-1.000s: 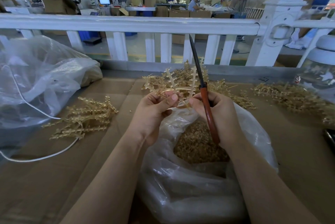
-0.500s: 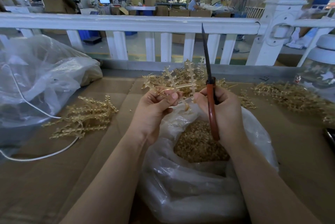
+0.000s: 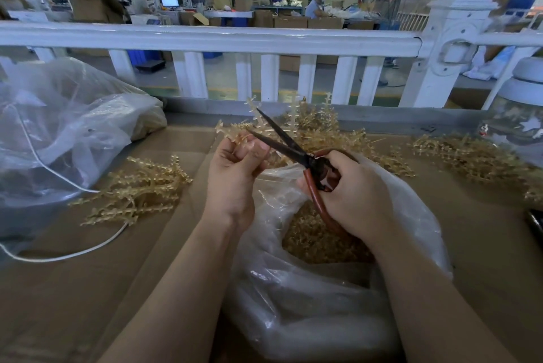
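Two hands worked over the open plastic bag. Left hand pinched a tan plastic sprue between thumb and fingertips, just above the bag's mouth. Right hand gripped the red-handled scissors, blades parted around the sprue's stem. The bag held a deep layer of clipped pieces, so a good share looked done. Heaps behind the hands and at right seemingly awaited trimming. The left heap could not be judged stripped or not.

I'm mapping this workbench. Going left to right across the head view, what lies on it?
Clear plastic bag → left pile of sprues → left hand pinching a sprue → right hand gripping scissors → right pile of sprues → lidded jar.
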A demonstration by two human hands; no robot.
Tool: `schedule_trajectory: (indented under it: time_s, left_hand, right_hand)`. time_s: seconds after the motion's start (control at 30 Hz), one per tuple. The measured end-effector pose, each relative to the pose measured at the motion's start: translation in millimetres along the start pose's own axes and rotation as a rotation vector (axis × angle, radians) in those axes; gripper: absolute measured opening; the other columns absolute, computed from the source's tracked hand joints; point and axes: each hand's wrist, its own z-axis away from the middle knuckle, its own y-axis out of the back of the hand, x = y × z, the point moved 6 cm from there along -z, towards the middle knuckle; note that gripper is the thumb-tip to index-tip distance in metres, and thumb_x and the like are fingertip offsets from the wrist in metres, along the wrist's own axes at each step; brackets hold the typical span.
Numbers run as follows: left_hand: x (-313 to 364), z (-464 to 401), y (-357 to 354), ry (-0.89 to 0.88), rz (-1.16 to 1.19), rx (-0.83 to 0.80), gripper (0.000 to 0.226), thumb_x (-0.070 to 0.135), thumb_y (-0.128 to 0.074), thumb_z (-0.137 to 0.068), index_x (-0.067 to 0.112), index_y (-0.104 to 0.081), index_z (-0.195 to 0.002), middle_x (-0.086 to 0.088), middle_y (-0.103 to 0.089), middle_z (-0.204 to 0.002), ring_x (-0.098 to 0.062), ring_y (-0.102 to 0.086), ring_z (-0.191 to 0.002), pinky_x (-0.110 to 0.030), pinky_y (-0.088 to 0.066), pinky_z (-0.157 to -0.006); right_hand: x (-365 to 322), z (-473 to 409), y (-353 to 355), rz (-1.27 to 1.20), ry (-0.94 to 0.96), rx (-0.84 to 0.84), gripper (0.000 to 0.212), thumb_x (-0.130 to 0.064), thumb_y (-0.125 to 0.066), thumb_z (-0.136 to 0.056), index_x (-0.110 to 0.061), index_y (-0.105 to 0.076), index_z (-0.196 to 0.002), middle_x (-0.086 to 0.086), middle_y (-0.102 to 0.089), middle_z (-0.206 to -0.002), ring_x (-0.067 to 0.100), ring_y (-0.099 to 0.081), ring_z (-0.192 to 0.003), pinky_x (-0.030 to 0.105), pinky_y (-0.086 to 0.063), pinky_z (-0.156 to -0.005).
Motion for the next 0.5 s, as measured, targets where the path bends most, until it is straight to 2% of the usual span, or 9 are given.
schedule_trajectory:
  time_s: [0.1, 0.23, 0.4, 0.5]
  left_hand:
    - [2.6, -0.7, -0.7, -0.026, 0.003, -0.003, 0.022, -0.005, -0.063, -0.078, 0.008, -0.054, -0.093, -0.013, -0.05, -0.08, -0.019, -0.053, -0.074, -0.031, -0.046, -0.081]
    - [3.5, -2.9, 0.5, -0.054, -0.026, 0.022, 0.027, -0.016, -0.056, -0.084, 0.008, -0.056, -0.096, -0.008, -0.041, -0.072, -0.014, -0.051, -0.07, -0.022, -0.049, -0.073]
    - [3.1, -4.6, 2.3, -0.076, -0.056, 0.041, 0.031, -0.019, -0.055, -0.085, 0.003, -0.051, -0.106, -0.007, -0.034, -0.07, -0.014, -0.047, -0.069, -0.021, -0.048, -0.075]
    - [3.3, -4.1, 3.0, -0.082, -0.066, 0.05, 0.027, -0.017, -0.057, -0.084, 0.008, -0.053, -0.092, -0.006, -0.038, -0.069, -0.012, -0.051, -0.067, -0.02, -0.049, -0.072]
  right_hand:
    - [2.0, -0.8, -1.4, 0.07, -0.004, 0.001, 0.036, -0.066, -0.058, -0.083, -0.03, -0.059, -0.087, -0.018, -0.059, -0.075, 0.0, -0.055, -0.069, 0.019, -0.047, -0.058]
    - [1.5, -0.9, -1.7, 0.1, 0.002, 0.002, 0.042, -0.068, -0.051, -0.083, -0.027, -0.06, -0.088, -0.014, -0.063, -0.077, 0.007, -0.059, -0.07, 0.03, -0.055, -0.062]
    - [2.0, -1.3, -1.9, 0.145, 0.012, 0.042, 0.042, -0.068, -0.051, -0.083, -0.028, -0.058, -0.08, -0.017, -0.058, -0.068, 0.002, -0.052, -0.06, 0.023, -0.05, -0.055]
    - [3.7, -1.2, -2.4, 0.192, 0.006, 0.065, 0.04, -0.067, -0.058, -0.085, -0.028, -0.058, -0.075, -0.017, -0.057, -0.064, 0.001, -0.051, -0.057, 0.021, -0.049, -0.053]
